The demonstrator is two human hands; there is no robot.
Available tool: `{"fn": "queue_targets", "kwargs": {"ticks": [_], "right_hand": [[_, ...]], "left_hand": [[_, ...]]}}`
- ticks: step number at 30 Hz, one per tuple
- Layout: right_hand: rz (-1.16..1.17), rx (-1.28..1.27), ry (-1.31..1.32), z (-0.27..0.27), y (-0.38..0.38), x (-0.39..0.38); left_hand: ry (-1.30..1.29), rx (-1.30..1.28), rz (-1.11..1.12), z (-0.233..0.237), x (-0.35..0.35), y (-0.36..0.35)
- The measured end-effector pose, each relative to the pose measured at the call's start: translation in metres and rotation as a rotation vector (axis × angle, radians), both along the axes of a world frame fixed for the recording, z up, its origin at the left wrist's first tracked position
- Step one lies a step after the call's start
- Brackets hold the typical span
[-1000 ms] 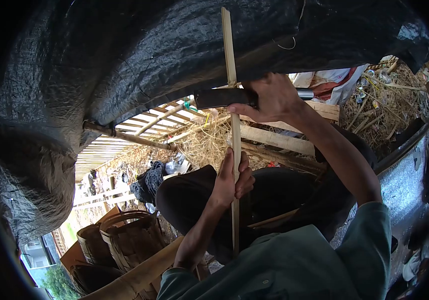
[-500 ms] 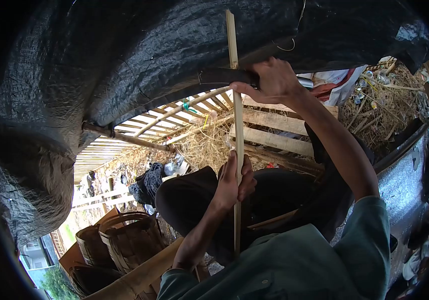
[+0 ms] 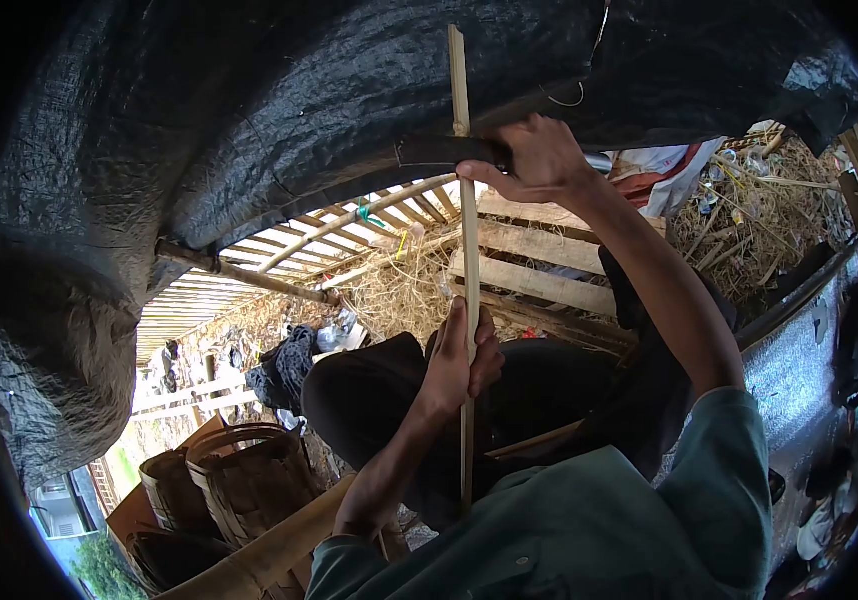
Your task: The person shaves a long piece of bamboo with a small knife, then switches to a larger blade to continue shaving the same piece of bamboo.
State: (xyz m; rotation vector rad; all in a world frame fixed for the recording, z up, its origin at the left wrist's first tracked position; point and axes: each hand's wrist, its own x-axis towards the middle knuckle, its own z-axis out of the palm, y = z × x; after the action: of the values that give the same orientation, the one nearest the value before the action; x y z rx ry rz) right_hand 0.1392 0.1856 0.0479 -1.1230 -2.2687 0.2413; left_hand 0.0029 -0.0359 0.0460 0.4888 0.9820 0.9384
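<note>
A long pale strip of split wood or bamboo [image 3: 469,240] stands nearly upright in front of my chest. My left hand [image 3: 464,362] is wrapped round its lower half. Higher up, my right hand [image 3: 537,162] is closed on a dark, broad tool that looks like a blade [image 3: 444,152], which crosses the strip near its top. My right thumb presses against the strip just below the tool. A short metallic piece [image 3: 600,162] shows beyond my right hand; whether it belongs to the tool is unclear.
A black plastic sheet [image 3: 279,110] hangs overhead. Wooden slats [image 3: 534,278] and straw [image 3: 389,290] lie beyond my knees. Woven baskets [image 3: 249,480] stand at lower left beside a thick bamboo pole [image 3: 269,555]. Dark cloth [image 3: 287,368] lies near them. Litter and dry grass [image 3: 739,215] are at right.
The whole view has shifted slightly, so most things sit a little further left. Both hands keep their grips, with the tool still across the strip near its top.
</note>
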Motion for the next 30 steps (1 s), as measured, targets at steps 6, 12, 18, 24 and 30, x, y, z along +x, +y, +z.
{"fn": "queue_targets", "kwargs": {"ticks": [6, 12, 18, 24, 30], "right_hand": [[-0.265, -0.214, -0.092, 0.024, 0.045, 0.042], [-0.34, -0.334, 0.045, 0.026, 0.056, 0.06], [-0.262, -0.249, 0.112, 0.019, 0.048, 0.064], [-0.168, -0.274, 0.269, 0.018, 0.022, 0.05], [-0.017, -0.214, 0.3, 0.037, -0.021, 0.042]], "left_hand": [[0.095, -0.183, -0.028, -0.016, 0.026, -0.021], [0.185, -0.158, -0.031, -0.015, 0.03, -0.023], [-0.083, -0.037, -0.099, -0.009, 0.013, -0.012], [-0.071, 0.11, -0.111, 0.0, -0.001, -0.007], [0.392, 0.199, -0.296, 0.016, -0.011, 0.006]]}}
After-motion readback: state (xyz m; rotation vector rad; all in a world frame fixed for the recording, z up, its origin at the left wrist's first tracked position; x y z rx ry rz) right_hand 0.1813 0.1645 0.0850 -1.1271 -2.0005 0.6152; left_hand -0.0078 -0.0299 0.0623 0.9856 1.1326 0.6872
